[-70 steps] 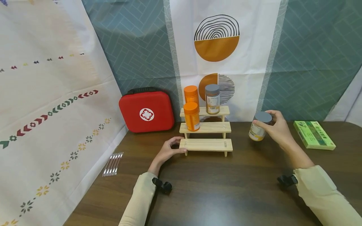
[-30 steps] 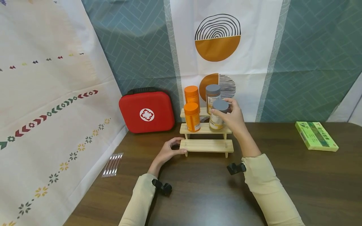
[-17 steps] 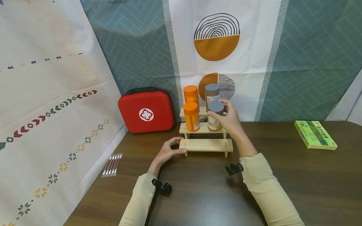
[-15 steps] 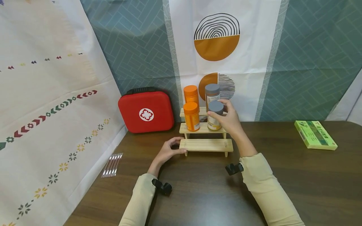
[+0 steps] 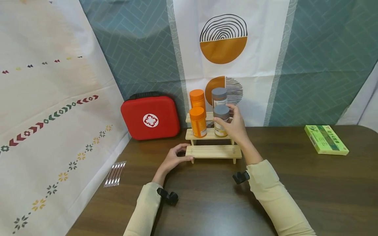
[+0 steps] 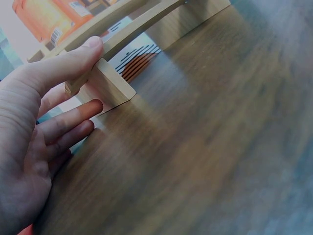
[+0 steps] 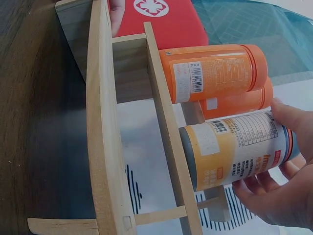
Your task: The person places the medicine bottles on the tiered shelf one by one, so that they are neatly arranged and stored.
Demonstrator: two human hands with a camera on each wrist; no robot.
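Note:
A wooden three-step display stand (image 5: 213,151) stands on the table. My left hand (image 5: 174,158) pinches the left end of its lowest step, thumb (image 6: 73,63) on top and a finger beneath. My right hand (image 5: 236,126) grips a grey-lidded pill bottle (image 5: 220,121) near its lid; in the right wrist view this white-and-yellow labelled bottle (image 7: 234,149) meets the middle step at its base. Beside it on that step is an orange pill bottle (image 5: 198,123). On the top step stand a second orange bottle (image 5: 197,98) and another grey-lidded bottle (image 5: 219,95), partly hidden.
A red first-aid case (image 5: 150,118) stands left of the stand, against the backdrop cloth. A pack of cotton swabs (image 5: 115,174) lies at the table's left edge. A green-yellow box (image 5: 326,140) lies at the back right. Brown tabletop (image 5: 200,203) spreads in front.
My right hand has carried the grey-lidded bottle from the right of the stand leftward onto the middle step, shifting it slightly left there. My left hand has stayed on the lowest step.

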